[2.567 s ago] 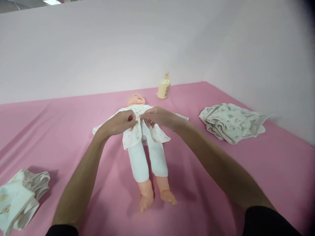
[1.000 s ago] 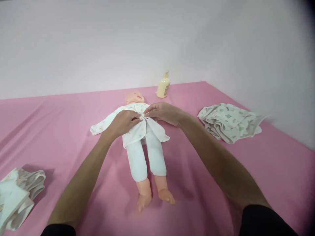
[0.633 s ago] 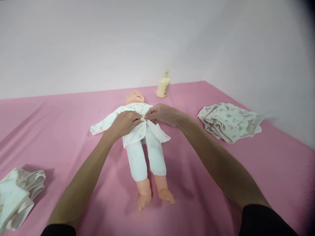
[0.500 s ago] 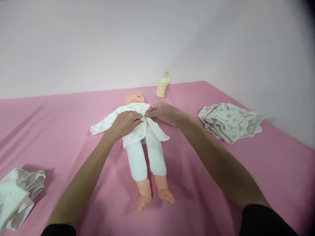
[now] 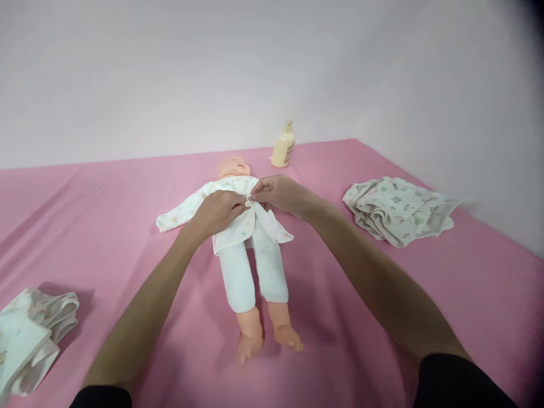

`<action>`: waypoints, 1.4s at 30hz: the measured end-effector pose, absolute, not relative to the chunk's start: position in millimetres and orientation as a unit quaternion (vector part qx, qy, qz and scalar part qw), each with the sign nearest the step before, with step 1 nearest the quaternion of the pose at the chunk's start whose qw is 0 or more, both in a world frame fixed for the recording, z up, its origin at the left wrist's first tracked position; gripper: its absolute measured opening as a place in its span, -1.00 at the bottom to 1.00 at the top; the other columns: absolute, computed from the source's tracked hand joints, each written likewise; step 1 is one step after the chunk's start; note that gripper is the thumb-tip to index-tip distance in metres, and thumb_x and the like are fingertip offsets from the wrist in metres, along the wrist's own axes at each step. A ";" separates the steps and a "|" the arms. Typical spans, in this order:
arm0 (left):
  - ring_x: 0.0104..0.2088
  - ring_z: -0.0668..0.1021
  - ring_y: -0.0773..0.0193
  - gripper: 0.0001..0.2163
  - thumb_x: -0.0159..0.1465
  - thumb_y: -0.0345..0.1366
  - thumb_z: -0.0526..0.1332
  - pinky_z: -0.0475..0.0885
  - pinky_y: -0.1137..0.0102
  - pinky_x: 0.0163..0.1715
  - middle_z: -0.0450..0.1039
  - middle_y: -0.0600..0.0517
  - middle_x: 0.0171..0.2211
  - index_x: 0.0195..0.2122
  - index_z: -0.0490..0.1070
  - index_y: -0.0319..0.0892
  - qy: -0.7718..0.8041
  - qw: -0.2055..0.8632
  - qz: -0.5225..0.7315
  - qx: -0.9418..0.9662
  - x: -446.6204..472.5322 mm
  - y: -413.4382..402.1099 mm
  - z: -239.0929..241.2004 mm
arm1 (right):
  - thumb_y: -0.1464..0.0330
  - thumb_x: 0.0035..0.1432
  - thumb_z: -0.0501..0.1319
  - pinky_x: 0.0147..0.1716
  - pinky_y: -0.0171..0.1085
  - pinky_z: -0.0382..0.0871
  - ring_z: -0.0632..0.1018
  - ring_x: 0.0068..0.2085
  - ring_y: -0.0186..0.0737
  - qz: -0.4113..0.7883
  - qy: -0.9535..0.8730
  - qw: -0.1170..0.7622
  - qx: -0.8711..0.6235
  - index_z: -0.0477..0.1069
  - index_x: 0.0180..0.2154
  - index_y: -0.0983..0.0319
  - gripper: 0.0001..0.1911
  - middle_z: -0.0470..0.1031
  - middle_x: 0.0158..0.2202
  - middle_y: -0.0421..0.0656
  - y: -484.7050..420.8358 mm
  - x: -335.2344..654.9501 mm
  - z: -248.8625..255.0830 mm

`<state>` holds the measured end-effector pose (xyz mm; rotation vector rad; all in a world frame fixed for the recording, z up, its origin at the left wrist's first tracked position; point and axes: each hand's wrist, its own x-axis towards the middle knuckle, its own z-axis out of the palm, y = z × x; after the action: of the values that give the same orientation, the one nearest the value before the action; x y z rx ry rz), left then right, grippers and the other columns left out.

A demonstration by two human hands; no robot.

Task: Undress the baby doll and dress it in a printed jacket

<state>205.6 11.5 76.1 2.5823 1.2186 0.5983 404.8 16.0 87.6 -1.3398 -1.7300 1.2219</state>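
A baby doll (image 5: pixel 247 334) lies on its back, its head toward the wall and its feet toward me. It wears a white patterned baby jacket (image 5: pixel 232 238) and white trousers (image 5: pixel 238 277). My left hand (image 5: pixel 217 212) is closed on the jacket's front edge, beside a small button (image 5: pixel 247 204). From the other side, my right hand (image 5: pixel 278 195) pinches the jacket's front at the same spot, fingertips close to the left ones. Below the hands the jacket front hangs apart, one flap spread to the right. The fingers hide part of the cloth around the button.
A pump bottle (image 5: pixel 283 150) of pale yellow stands behind the doll near the wall. Folded patterned cloth (image 5: pixel 397 209) lies at the right, and another patterned cloth piece (image 5: pixel 34 334) at the near left. A pink sheet (image 5: pixel 119 226) covers the surface.
Both hands stay at the jacket front with almost the same grip. The view has shifted very slightly; the doll and other things lie as before.
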 end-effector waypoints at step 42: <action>-0.54 0.22 0.40 -0.74 0.31 -0.26 0.09 0.02 0.38 -0.51 0.28 0.11 -0.55 -0.53 0.31 -0.20 0.407 0.212 0.261 0.849 199.9 13.4 72.7 | 0.28 0.17 0.23 -0.27 -0.27 0.34 0.49 -0.19 -0.20 0.281 -0.802 0.214 -0.482 0.53 -0.08 0.16 -0.72 0.51 -0.15 -0.11 16.3 421.0 83.7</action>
<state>199.9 13.4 72.7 2.3598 1.1300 0.7257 421.0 16.3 83.7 -1.3374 -2.2249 0.7791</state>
